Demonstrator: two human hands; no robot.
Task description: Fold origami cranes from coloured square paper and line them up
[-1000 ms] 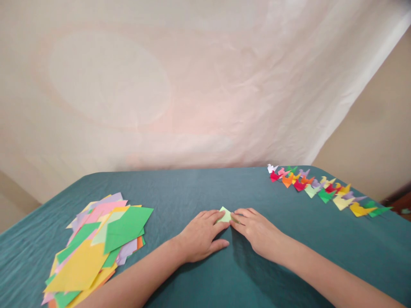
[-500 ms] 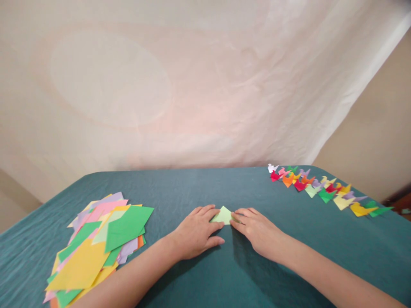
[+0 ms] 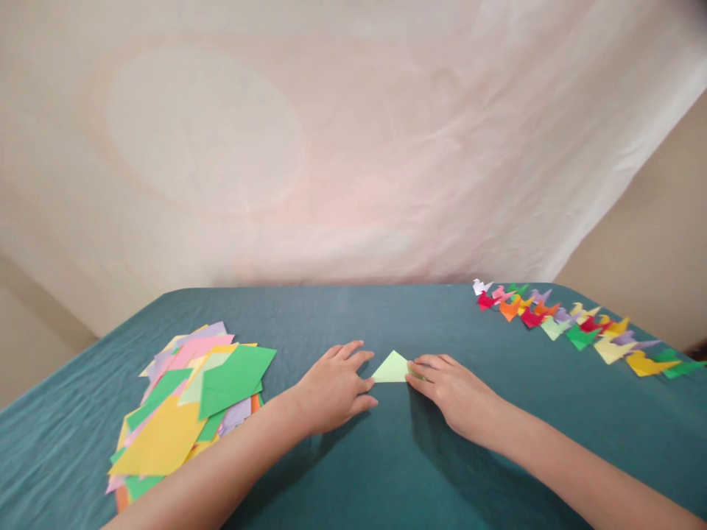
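Note:
A light green sheet of paper [image 3: 392,367], folded into a triangle, lies on the dark green cloth with its point facing away from me. My right hand [image 3: 453,386] has its fingers together over the paper's right corner, hiding that corner. At the left corner, my left hand [image 3: 336,386] is spread, its fingers apart and holding nothing. One of its fingertips is at or just beside the paper's edge; I cannot tell whether it touches.
A loose pile of coloured paper squares [image 3: 166,438] lies to the left, beside my left forearm. Several small folded paper birds [image 3: 582,337] stand in rows along the right side of the table [image 3: 353,316]. A pale sheet [image 3: 353,147] hangs behind the table.
My left hand has drawn off the paper to the left and opened, uncovering the left part of the triangle. The right hand stays at the right corner. The view has shifted slightly.

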